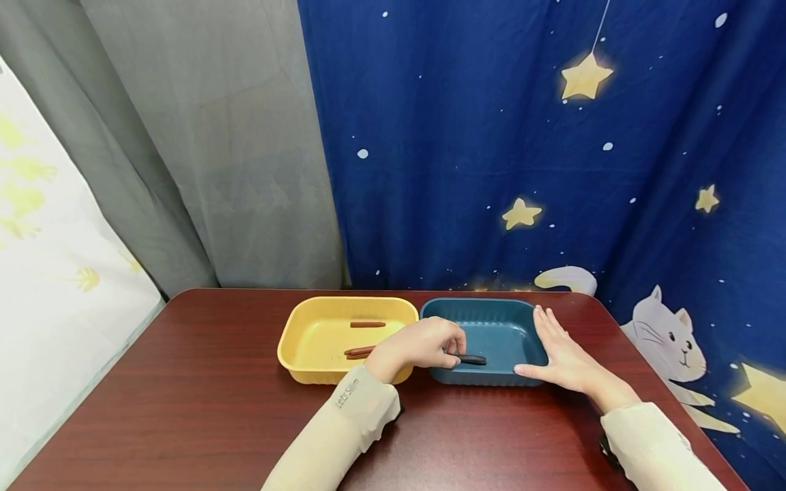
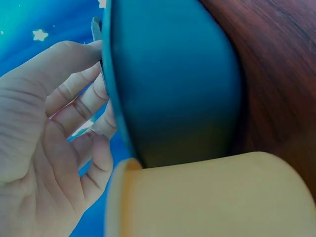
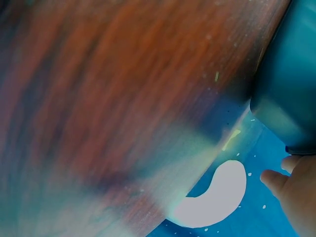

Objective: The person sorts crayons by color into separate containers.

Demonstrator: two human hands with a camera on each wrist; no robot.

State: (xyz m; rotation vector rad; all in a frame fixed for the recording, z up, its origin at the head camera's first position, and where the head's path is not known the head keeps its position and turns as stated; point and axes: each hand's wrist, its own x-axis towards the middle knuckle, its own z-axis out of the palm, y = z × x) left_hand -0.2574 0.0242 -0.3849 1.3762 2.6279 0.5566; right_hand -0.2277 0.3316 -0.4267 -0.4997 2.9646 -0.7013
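Stick [image 1: 471, 359], dark, lies in your blue tray [image 1: 491, 320], pinched by your curled left hand [image 1: 424, 344]. Your right hand [image 1: 561, 354] rests flat, fingers straight, against the tray's 3 o'clock wall. Yellow tray [image 1: 319, 327] touches it at 9 o'clock, on a dark red table [image 1: 184, 395] before star curtains [image 1: 552, 136]. Only your left wrist view shows the trays' undersides.

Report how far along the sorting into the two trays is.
Done: two brown sticks lie in the yellow tray. In hand: the left hand pinches a dark stick inside the blue tray, steadied by the flat right hand. Left: no other loose sticks visible.
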